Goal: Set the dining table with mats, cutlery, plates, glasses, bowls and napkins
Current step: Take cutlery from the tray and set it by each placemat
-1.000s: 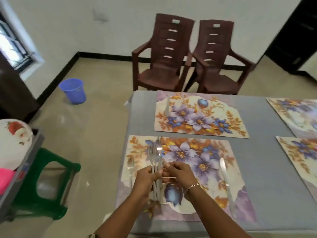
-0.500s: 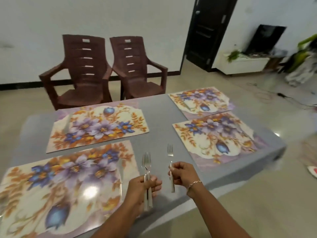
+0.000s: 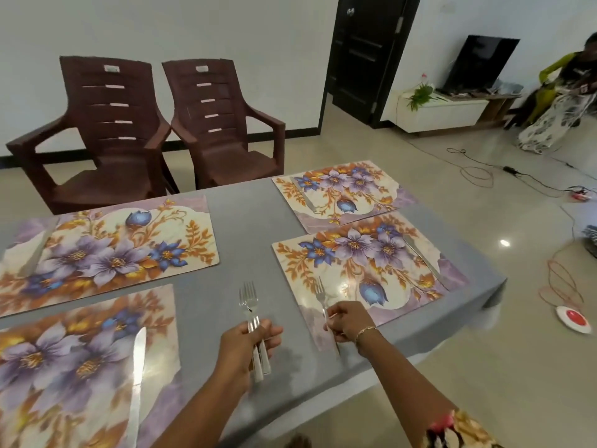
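My left hand (image 3: 245, 342) grips a bundle of forks (image 3: 249, 299), tines pointing away, above the grey table (image 3: 248, 227). A single fork (image 3: 320, 294) is held in my right hand (image 3: 347, 320) over the left edge of the near right floral mat (image 3: 365, 263). That mat carries a knife (image 3: 423, 258) along its right side. The far right mat (image 3: 339, 190), the far left mat (image 3: 103, 247) and the near left mat (image 3: 80, 360) each show a knife too.
Two brown plastic chairs (image 3: 155, 124) stand behind the table. Cables and a red-and-white round object (image 3: 573, 318) lie on the floor at the right. A person (image 3: 562, 92) sits far right near a low cabinet. The table's front edge runs just below my hands.
The view swung right from the near left mat. My right hand drew one fork from the bundle and carried it rightward onto the near right mat's left edge.
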Tool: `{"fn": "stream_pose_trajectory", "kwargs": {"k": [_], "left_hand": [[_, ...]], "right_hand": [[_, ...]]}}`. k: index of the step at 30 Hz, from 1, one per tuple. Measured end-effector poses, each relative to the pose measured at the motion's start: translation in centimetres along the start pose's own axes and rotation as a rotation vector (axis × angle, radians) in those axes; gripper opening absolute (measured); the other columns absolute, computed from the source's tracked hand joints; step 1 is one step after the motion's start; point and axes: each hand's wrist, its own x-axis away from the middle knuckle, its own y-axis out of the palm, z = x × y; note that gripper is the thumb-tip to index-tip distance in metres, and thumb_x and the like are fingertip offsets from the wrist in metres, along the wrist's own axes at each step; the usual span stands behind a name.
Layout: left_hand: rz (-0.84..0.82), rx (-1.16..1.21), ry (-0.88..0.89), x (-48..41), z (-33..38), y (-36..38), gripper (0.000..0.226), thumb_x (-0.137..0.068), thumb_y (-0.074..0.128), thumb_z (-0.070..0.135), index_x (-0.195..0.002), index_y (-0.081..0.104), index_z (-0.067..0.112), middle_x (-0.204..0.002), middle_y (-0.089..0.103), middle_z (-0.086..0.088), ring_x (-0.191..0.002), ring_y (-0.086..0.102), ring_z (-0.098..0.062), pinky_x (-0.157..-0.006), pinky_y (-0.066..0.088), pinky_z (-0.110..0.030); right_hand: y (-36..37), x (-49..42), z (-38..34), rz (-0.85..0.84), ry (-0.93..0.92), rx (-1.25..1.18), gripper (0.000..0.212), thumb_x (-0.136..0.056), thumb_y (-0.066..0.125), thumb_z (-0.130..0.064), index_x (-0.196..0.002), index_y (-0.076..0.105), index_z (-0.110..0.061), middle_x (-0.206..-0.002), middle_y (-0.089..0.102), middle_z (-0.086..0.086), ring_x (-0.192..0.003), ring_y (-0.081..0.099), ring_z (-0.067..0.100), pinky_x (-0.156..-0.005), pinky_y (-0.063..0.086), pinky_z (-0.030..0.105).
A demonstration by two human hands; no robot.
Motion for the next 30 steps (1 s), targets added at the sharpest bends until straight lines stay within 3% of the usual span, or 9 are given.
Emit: {"fn": "stream_pose_trajectory", "kwargs": {"k": [4,8,12,14,17,20,21,25,30], "left_hand": [[0.021,0.067,0.003,-2.6,0.4,1.9,0.009,-0.092,0.054,0.005,-0.089,0.061,0.002,-0.068,0.072,-0.005,-0.055,0.067,-0.013,-0.055,0.048,-0.026],[0.070,0.115,-0.018,-4.3,0.8,3.2,0.009,-0.092,0.054,0.007,-0.089,0.061,0.003,-0.074,0.072,-0.007,-0.060,0.066,-0.016,-0.057,0.047,-0.027],[0.116,0.112,-0.017,-5.5,1.1,3.5,0.010,-0.092,0.054,0.007,-0.088,0.061,0.003,-0.068,0.072,-0.004,-0.054,0.066,-0.013,-0.055,0.049,-0.026],[0.128,0.095,-0.003,-6.1,1.4,3.8,0.010,-0.092,0.054,0.008,-0.088,0.062,0.003,-0.065,0.072,-0.002,-0.056,0.065,-0.016,-0.060,0.049,-0.028],[0.128,0.075,0.007,-6.6,1.8,4.8,0.011,-0.093,0.054,0.010,-0.089,0.062,0.003,-0.070,0.072,-0.004,-0.061,0.062,-0.019,-0.063,0.049,-0.028],[0.114,0.062,0.003,-6.7,1.8,6.4,0.020,-0.097,0.046,0.012,-0.089,0.062,0.002,-0.076,0.072,-0.009,-0.055,0.063,-0.015,-0.059,0.049,-0.025],[0.102,0.050,-0.006,-6.7,1.7,7.1,0.023,-0.098,0.044,0.012,-0.090,0.062,0.001,-0.076,0.072,-0.010,-0.056,0.062,-0.015,-0.058,0.049,-0.025],[0.030,-0.001,-0.031,-6.5,0.7,10.4,0.026,-0.099,0.043,0.013,-0.093,0.066,0.002,-0.072,0.068,-0.007,-0.053,0.056,-0.014,-0.052,0.047,-0.023],[-0.102,-0.007,-0.021,-6.2,-0.4,16.3,0.018,-0.093,0.052,0.003,-0.081,0.065,-0.002,-0.052,0.051,-0.008,-0.044,0.046,-0.015,-0.042,0.042,-0.021]], "right_hand": [[0.2,-3.6,-1.0,-0.056,-0.034,0.103,0.028,-0.078,0.051,0.014,-0.069,0.057,-0.011,-0.069,0.059,0.011,-0.063,0.062,0.021,-0.051,0.047,0.024],[0.7,-6.4,-1.6,-0.088,-0.068,0.218,0.034,-0.072,0.056,0.016,-0.058,0.057,-0.015,-0.061,0.055,0.003,-0.070,0.063,0.029,-0.061,0.052,0.032],[1.0,-8.1,-1.6,-0.117,-0.073,0.326,0.035,-0.073,0.061,0.011,-0.055,0.056,-0.019,-0.058,0.055,0.000,-0.055,0.058,0.019,-0.054,0.051,0.028],[1.1,-8.7,-1.5,-0.118,-0.116,0.400,0.037,-0.074,0.063,0.007,-0.054,0.054,-0.023,-0.057,0.055,-0.003,-0.056,0.058,0.019,-0.063,0.056,0.033],[1.0,-8.9,-1.7,-0.117,-0.170,0.511,0.038,-0.075,0.065,0.001,-0.052,0.049,-0.025,-0.061,0.059,0.002,-0.068,0.063,0.026,-0.074,0.057,0.039],[0.4,-8.9,-2.2,-0.122,-0.223,0.672,0.032,-0.078,0.065,-0.009,-0.055,0.047,-0.023,-0.080,0.068,0.011,-0.077,0.064,0.028,-0.074,0.053,0.032],[0.0,-9.1,-2.3,-0.123,-0.229,0.676,0.030,-0.079,0.065,-0.011,-0.057,0.048,-0.021,-0.078,0.067,0.011,-0.073,0.062,0.026,-0.072,0.051,0.031],[-2.5,-9.2,-2.8,-0.215,-0.135,0.297,0.025,-0.087,0.057,-0.005,-0.064,0.053,-0.015,-0.060,0.056,0.005,-0.046,0.052,0.013,-0.048,0.048,0.026],[-7.2,-9.1,-2.5,-0.286,-0.073,-0.101,0.019,-0.094,0.050,-0.012,-0.078,0.058,-0.008,-0.065,0.060,0.002,-0.053,0.054,0.009,-0.052,0.047,0.019]]}}
